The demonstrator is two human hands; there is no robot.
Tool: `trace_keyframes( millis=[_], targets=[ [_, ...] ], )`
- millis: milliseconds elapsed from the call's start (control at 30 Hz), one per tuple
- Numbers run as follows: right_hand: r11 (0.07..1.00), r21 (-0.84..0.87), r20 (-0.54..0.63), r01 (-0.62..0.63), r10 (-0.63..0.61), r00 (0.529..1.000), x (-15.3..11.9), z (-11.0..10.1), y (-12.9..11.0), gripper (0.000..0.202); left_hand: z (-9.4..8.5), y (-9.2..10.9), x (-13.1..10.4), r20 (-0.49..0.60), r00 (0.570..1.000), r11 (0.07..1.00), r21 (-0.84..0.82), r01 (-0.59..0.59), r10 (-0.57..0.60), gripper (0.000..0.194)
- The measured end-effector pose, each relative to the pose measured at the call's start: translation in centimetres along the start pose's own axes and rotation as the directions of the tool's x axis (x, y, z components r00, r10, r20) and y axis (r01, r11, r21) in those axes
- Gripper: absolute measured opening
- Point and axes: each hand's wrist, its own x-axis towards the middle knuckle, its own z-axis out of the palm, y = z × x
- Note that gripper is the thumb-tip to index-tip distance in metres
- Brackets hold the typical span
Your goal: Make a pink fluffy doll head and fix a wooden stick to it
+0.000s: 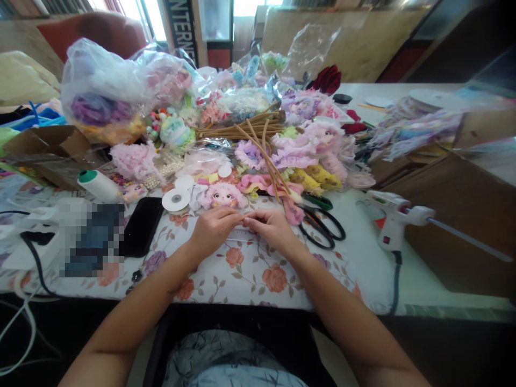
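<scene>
My left hand and my right hand meet fingertip to fingertip over the flowered tablecloth. Both are pinched closed; whatever sits between the fingertips is too small or hidden to make out. Just beyond them lies a doll face with pink fluffy hair. Under the hands a clear, ruler-like strip shows in part. Black-handled scissors lie right of my right hand, next to a pink fabric piece. A white ribbon spool rests to the left of my left hand.
Craft materials in plastic bags and brown stems pile up behind. A glue gun with its cord stands at right, beside a cardboard box. A phone, thread cone and power strip are at left.
</scene>
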Motion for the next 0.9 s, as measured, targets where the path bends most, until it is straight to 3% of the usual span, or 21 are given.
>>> trace_keyframes(
  millis=[133,333,467,633,900],
  targets=[
    [1.0,-0.027,-0.011,0.001,-0.001,1.0,0.03,0.01,-0.08,0.022,-0.11,0.13,0.1,0.04,0.999,0.998,0.057,-0.01,0.008,0.021],
    [0.997,-0.07,0.004,0.039,-0.039,0.999,-0.2,-0.05,-0.58,0.024,-0.07,0.19,0.25,0.002,0.999,0.999,-0.007,0.036,-0.036,0.016],
    [0.989,-0.121,-0.003,0.084,-0.085,0.996,-0.34,-0.02,-0.84,0.023,-0.12,0.02,0.18,0.025,1.0,0.997,0.071,-0.019,0.017,0.021],
    [0.993,-0.095,-0.003,0.075,-0.075,0.997,-0.29,-0.15,-0.78,0.025,-0.1,0.06,0.25,0.018,0.997,0.992,0.105,-0.071,0.069,0.016],
    [0.998,-0.049,0.011,0.043,-0.042,0.999,-0.25,-0.27,-0.74,0.024,-0.16,0.29,0.63,0.047,0.998,0.998,0.054,-0.035,0.032,0.017]
  ],
)
